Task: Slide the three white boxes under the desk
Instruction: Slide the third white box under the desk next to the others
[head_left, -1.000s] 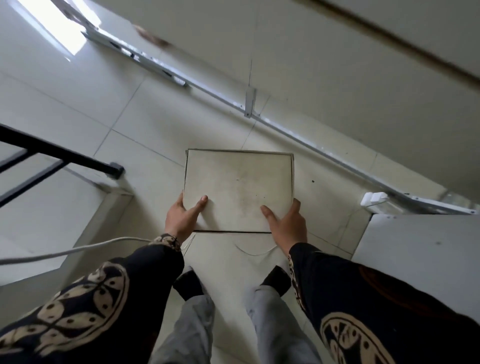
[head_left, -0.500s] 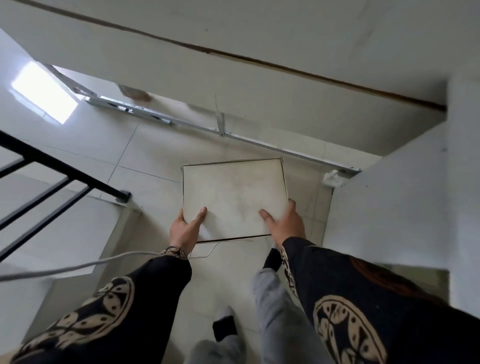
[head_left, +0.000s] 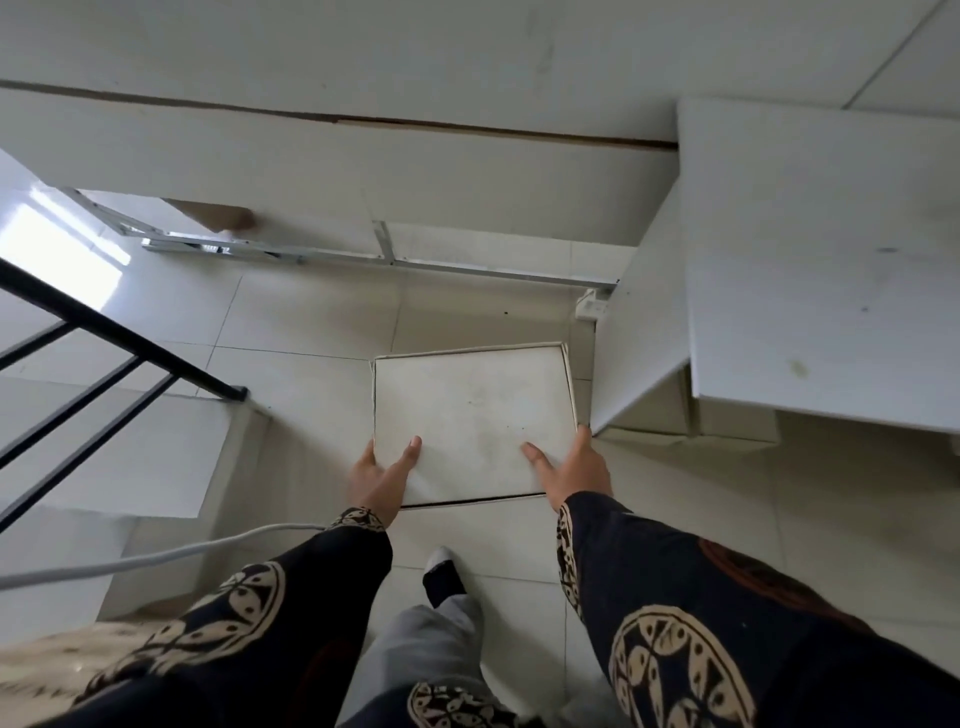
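white box (head_left: 470, 415): lies flat on the tiled floor (head_left: 306, 332), in front of the desk (head_left: 332, 171) and not yet under its front edge; its right side runs just beside a white side panel (head_left: 639, 338).
left hand (head_left: 379, 475): fingers spread wide, thumb lying on the lid, palm against the near left corner; it presses and clasps nothing.
right hand (head_left: 574, 470): fingers (head_left: 584, 439) splayed along the right edge, thumb flat on the lid near the near right corner; likewise pressing, not gripping.
stiffness: judged rigid, since the lid looks flat with no sag under the two thumbs and the edges read straight.
weight: cannot tell from the view; a two-handed push suggests some mass or bulk.
surface: smooth lid and glossy tile, so it should glide easily but may skew if one side pushes harder.
where to hold: low on the near corners, one hand each side, pushing evenly along the floor.
risk: the right edge could catch on the side panel; a grey cable (head_left: 156, 558) trails near the left sleeve.
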